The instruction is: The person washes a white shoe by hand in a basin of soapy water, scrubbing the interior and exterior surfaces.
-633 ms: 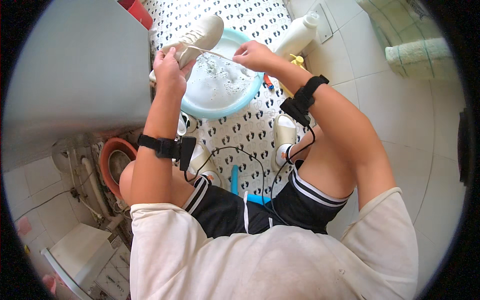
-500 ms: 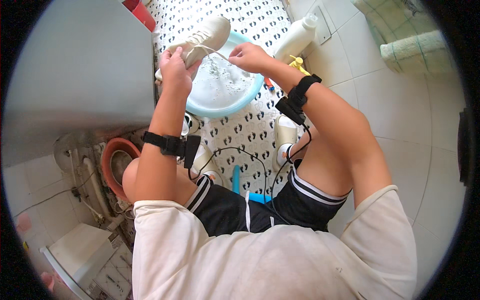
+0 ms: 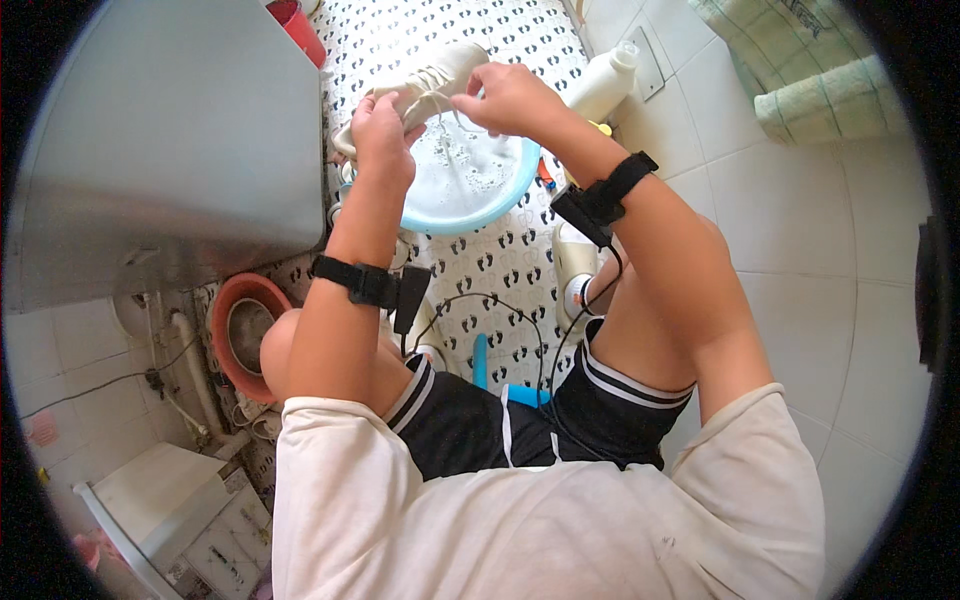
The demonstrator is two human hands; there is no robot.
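My left hand [image 3: 385, 132] is closed around the heel part of a cream lace-up shoe [image 3: 447, 68], which is held tilted over a light blue basin [image 3: 478, 216]. Whitish water with foam bubbles [image 3: 465, 172] fills the basin. Close to the shoe's laced opening, my right hand [image 3: 512, 100] has its fingers curled together at a pale shoelace [image 3: 432, 98]. The lace looks slack, with one strand hanging down over the water. The fingertips partly hide where the lace is gripped.
A white bottle [image 3: 603, 82] stands right of the basin, by the tiled wall. To the left are a grey metallic cabinet side [image 3: 180, 150], a red container [image 3: 298, 32] and an orange-brown bucket [image 3: 222, 325]. Cables [image 3: 540, 350] run from my wrist straps. A green towel [image 3: 820, 100] hangs at right.
My right hand has come closer to the shoe, and the lace, stretched straight before, now sags. The left hand keeps its hold on the shoe. The whole view has shifted slightly.
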